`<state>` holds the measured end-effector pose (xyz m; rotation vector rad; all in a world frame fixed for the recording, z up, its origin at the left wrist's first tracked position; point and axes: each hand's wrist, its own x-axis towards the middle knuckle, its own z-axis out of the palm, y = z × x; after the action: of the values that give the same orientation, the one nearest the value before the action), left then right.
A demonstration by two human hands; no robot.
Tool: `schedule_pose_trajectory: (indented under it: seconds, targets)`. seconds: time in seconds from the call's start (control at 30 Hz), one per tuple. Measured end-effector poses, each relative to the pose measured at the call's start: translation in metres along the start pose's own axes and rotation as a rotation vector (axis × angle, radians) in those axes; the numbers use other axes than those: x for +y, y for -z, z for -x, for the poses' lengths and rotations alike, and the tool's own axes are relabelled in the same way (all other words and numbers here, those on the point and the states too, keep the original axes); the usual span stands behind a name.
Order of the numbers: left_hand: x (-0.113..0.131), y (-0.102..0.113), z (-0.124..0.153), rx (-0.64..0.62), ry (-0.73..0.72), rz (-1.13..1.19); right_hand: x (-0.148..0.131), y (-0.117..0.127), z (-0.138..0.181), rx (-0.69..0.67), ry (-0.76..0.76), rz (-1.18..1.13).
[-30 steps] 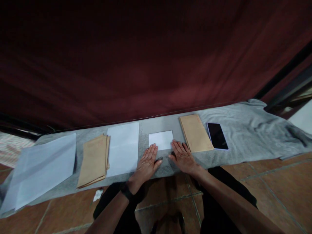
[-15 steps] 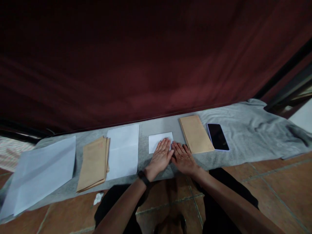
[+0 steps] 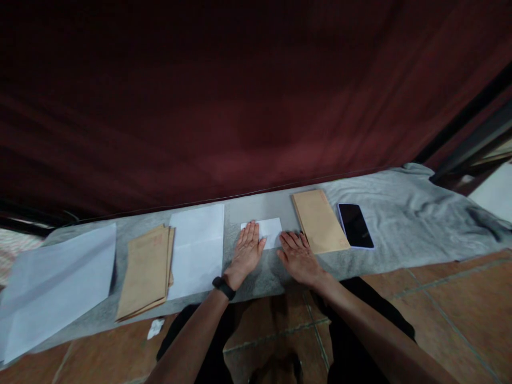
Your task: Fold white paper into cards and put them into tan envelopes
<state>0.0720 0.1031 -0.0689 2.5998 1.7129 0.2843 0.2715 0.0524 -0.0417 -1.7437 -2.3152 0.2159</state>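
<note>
A small folded white paper lies on the grey cloth in front of me. My left hand lies flat with its fingers stretched over the paper's left part. My right hand rests flat on the cloth, fingers spread, touching the paper's lower right corner. Neither hand holds anything. A black band sits on my left wrist.
Right of the paper lie a brown envelope and a dark phone. To the left are a white sheet, a stack of brown envelopes and large white sheets. A dark red curtain hangs behind. Tiled floor lies below.
My left hand slid from the cloth onto the folded paper, first over its middle, then to its left part. My right hand stayed nearly still.
</note>
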Motion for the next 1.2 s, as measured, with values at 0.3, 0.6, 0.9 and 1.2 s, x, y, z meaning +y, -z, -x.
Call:
schedule_pose_trajectory:
  seconds: [0.3, 0.6, 0.9, 1.2]
  targets:
    - [-0.014, 0.000, 0.009, -0.012, 0.048, 0.015, -0.019, -0.007, -0.039, -0.002, 0.078, -0.055]
    - [-0.013, 0.009, 0.007, -0.052, -0.063, 0.099, -0.021, -0.028, -0.047, 0.014, 0.100, 0.027]
    - [0.000, 0.007, 0.011, -0.019, -0.131, 0.084, -0.022, -0.030, -0.045, 0.082, 0.110, 0.005]
    - [-0.003, 0.004, 0.014, -0.004, -0.049, 0.086, -0.015, -0.043, -0.038, 0.149, 0.080, 0.038]
